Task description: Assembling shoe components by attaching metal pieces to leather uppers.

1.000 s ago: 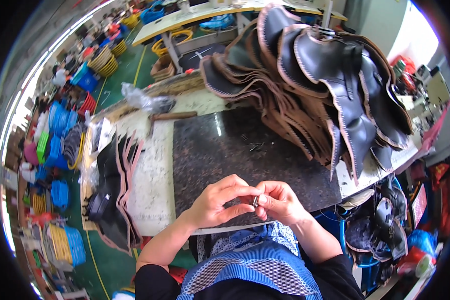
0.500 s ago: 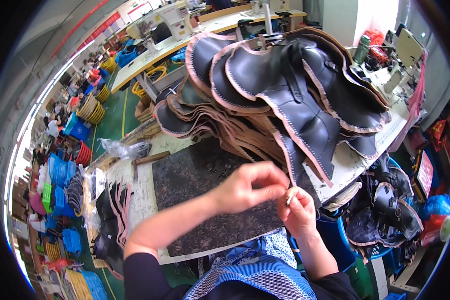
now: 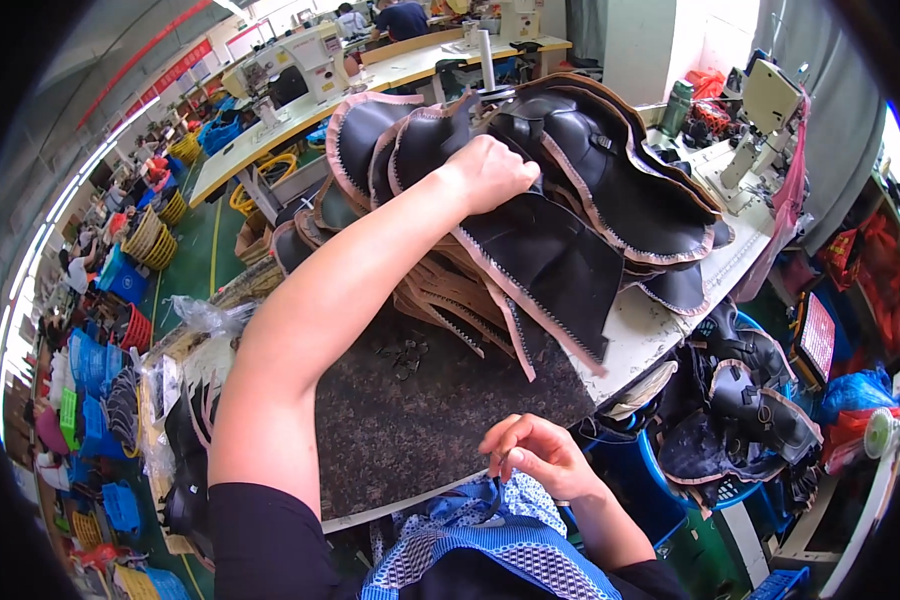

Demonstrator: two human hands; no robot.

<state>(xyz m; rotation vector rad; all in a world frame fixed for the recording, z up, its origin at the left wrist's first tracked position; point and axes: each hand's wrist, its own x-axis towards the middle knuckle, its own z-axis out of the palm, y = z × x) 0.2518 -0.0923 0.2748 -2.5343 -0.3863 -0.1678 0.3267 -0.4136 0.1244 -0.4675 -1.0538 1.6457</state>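
Observation:
A tall heap of black shoe-upper pieces (image 3: 570, 190) with tan stitched edges lies on the far half of a dark speckled work mat (image 3: 410, 420). My left hand (image 3: 490, 172) reaches across the mat, fingers closed on the top of that heap. My right hand (image 3: 535, 455) stays at the mat's near edge, close to my blue patterned apron (image 3: 490, 545), thumb and fingers pinched together; whether something small is in them cannot be made out. A few small dark bits (image 3: 407, 352) lie on the mat.
A blue bin (image 3: 620, 470) with more black uppers (image 3: 750, 410) stands at my right. Sewing machines (image 3: 770, 110) sit behind the heap. Clear plastic bags (image 3: 205, 320) and black pieces (image 3: 185, 440) lie at the left; coloured baskets (image 3: 95, 360) line the green floor.
My left hand left the right hand and stretched forward onto the heap of uppers. My right hand dropped back toward my body. The view tilted up toward the heap.

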